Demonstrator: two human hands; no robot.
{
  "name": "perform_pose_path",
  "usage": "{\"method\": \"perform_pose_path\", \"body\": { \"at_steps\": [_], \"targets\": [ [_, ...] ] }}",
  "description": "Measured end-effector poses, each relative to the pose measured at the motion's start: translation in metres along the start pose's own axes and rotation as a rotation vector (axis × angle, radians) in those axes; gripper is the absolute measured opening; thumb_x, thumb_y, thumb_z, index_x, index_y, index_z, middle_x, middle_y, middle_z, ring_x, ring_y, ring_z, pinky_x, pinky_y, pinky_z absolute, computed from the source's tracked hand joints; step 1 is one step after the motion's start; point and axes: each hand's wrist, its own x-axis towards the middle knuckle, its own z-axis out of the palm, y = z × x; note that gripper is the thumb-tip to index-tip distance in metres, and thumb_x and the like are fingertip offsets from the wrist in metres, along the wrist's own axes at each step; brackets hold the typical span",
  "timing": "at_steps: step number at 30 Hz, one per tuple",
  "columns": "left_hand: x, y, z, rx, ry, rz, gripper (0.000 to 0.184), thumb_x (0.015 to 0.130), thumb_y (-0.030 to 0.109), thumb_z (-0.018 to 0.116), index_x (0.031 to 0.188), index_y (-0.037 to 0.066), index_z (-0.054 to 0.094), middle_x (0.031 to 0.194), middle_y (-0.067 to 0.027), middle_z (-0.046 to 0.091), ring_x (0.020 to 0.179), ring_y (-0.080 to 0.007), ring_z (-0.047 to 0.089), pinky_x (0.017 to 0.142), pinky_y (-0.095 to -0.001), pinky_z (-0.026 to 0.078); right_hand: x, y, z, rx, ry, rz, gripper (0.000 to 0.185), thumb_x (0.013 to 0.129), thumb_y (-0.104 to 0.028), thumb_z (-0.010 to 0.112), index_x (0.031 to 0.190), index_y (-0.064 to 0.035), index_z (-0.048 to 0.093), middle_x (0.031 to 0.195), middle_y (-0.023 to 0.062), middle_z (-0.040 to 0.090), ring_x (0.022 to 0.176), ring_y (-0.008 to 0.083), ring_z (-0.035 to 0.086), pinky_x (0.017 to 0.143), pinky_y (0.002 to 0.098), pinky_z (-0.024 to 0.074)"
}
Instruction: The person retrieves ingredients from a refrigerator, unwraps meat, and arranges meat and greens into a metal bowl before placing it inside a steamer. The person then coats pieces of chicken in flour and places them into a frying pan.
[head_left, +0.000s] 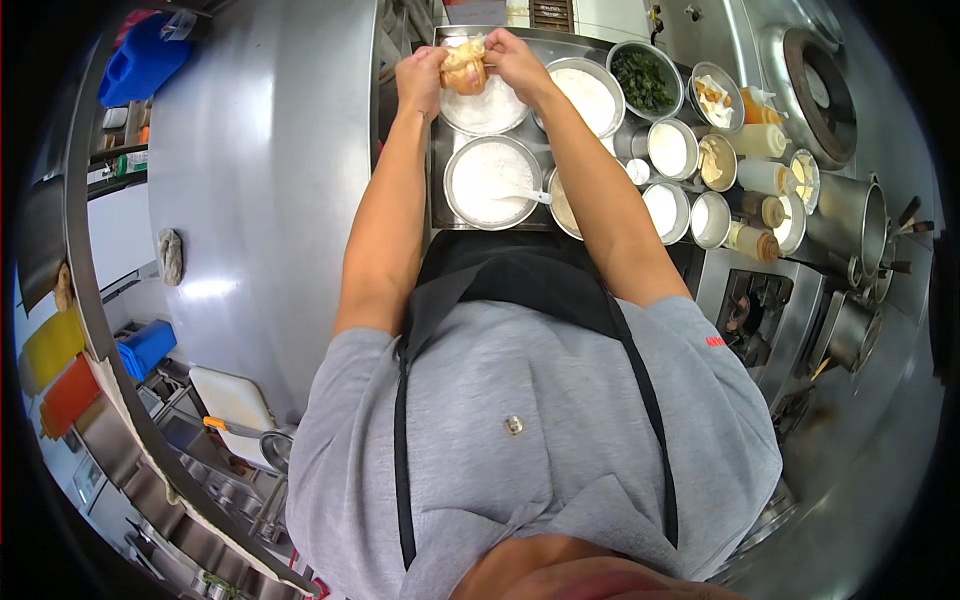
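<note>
Between both hands is a pale golden, moist-looking lump of food, apparently a piece of raw chicken (464, 72). My left hand (421, 80) pinches its left side, and my right hand (516, 67) grips its upper right edge with bent fingers. Directly beneath is a round metal bowl of white powder (488, 114), partly covered by the piece. Closer to my apron, a second bowl of white powder (485, 180) has a white spoon (537, 197) resting in it. A third powder bowl (582, 95) stands beyond my right wrist, its near edge hidden by the forearm.
To the right are a bowl of dark green leaves (643, 80), a bowl with white paper (714, 98), several small tins of white powder (672, 148) and sauce bottles (765, 140). A wok burner (815, 95) lies beyond. A steel counter (270, 150) extends leftward, bearing a crumpled cloth (171, 257).
</note>
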Motion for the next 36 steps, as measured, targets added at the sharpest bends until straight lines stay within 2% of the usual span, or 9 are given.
{"method": "perform_pose_path", "body": {
  "at_steps": [4,8,13,16,17,19,25,31,36],
  "targets": [
    [0.002,-0.004,-0.006,-0.020,-0.065,0.141,0.005,0.078,-0.002,0.058,0.076,-0.003,0.062,0.086,-0.0098,0.064,0.086,-0.0155,0.062,0.075,-0.0268,0.049,0.008,0.016,-0.009,-0.196,-0.045,-0.142,0.006,0.086,0.000,0.057,0.092,-0.0022,0.056,0.082,0.0065,0.059,0.070,0.0140,0.055,0.060,0.0291,0.0446],
    [0.010,-0.008,-0.010,0.120,-0.115,0.179,0.016,0.078,-0.003,0.059,0.062,0.002,0.056,0.079,-0.0068,0.060,0.079,-0.0137,0.059,0.070,-0.0275,0.048,0.004,0.002,-0.008,-0.180,0.057,0.049,0.009,0.083,0.004,0.057,0.090,-0.0016,0.057,0.080,0.0062,0.061,0.070,0.0137,0.057,0.057,0.0270,0.0459],
    [0.001,0.002,-0.005,0.033,-0.080,0.072,0.012,0.084,0.004,0.059,0.073,0.004,0.055,0.078,-0.0051,0.062,0.077,-0.0140,0.059,0.070,-0.0292,0.048,0.009,-0.012,-0.025,-0.159,-0.022,0.026,0.015,0.080,0.003,0.058,0.094,-0.0012,0.062,0.084,0.0075,0.065,0.076,0.0144,0.061,0.063,0.0270,0.0495],
    [-0.016,0.031,0.005,0.006,-0.080,0.014,0.013,0.093,0.016,0.055,0.090,0.003,0.054,0.089,-0.0108,0.067,0.084,-0.0166,0.062,0.075,-0.0306,0.049,0.016,-0.020,-0.042,-0.787,0.047,-0.056,0.031,0.073,-0.014,0.066,0.102,-0.0027,0.067,0.104,0.0148,0.069,0.094,0.0296,0.066,0.086,0.0379,0.0511],
    [-0.024,0.043,0.012,-0.028,-0.085,0.002,0.021,0.097,0.023,0.051,0.099,0.002,0.052,0.097,-0.0149,0.069,0.088,-0.0180,0.063,0.077,-0.0312,0.050,0.019,-0.017,-0.042,-0.789,0.035,-0.059,0.031,0.073,-0.014,0.066,0.102,-0.0027,0.067,0.104,0.0148,0.069,0.094,0.0296,0.066,0.086,0.0379,0.0511],
    [-0.027,0.045,0.012,0.053,-0.077,0.025,0.031,0.102,0.031,0.042,0.108,0.001,0.048,0.109,-0.0210,0.067,0.093,-0.0213,0.065,0.083,-0.0344,0.051,0.029,-0.012,-0.042,-1.395,0.018,-0.007,0.033,0.075,-0.017,0.064,0.106,-0.0056,0.067,0.113,0.0182,0.066,0.103,0.0345,0.063,0.091,0.0412,0.0492],
    [-0.044,0.055,0.019,-0.108,0.058,-0.010,0.028,0.103,0.031,0.041,0.101,0.003,0.045,0.102,-0.0206,0.067,0.084,-0.0224,0.066,0.076,-0.0368,0.055,0.050,0.014,-0.056,-1.332,-0.243,-0.168,0.034,0.072,-0.007,0.059,0.106,-0.0045,0.059,0.102,0.0202,0.066,0.098,0.0356,0.063,0.083,0.0415,0.0491],
    [-0.067,0.076,0.021,-0.222,0.057,0.081,0.026,0.103,0.028,0.041,0.108,0.002,0.041,0.107,-0.0213,0.063,0.090,-0.0256,0.063,0.088,-0.0426,0.052,0.053,-0.006,-0.055,-1.166,-0.413,-0.217,0.023,0.073,-0.007,0.060,0.095,-0.0023,0.056,0.085,0.0148,0.062,0.081,0.0271,0.059,0.073,0.0379,0.0470],
    [-0.067,0.084,0.031,-0.344,0.211,0.119,0.023,0.102,0.024,0.048,0.101,0.001,0.048,0.078,-0.0040,0.045,0.067,-0.0153,0.045,0.069,-0.0340,0.047,0.041,-0.037,-0.046,-1.077,-0.252,-0.163,0.028,0.074,-0.011,0.061,0.099,-0.0009,0.059,0.098,0.0233,0.065,0.096,0.0369,0.063,0.080,0.0418,0.0485]
  ]
}}
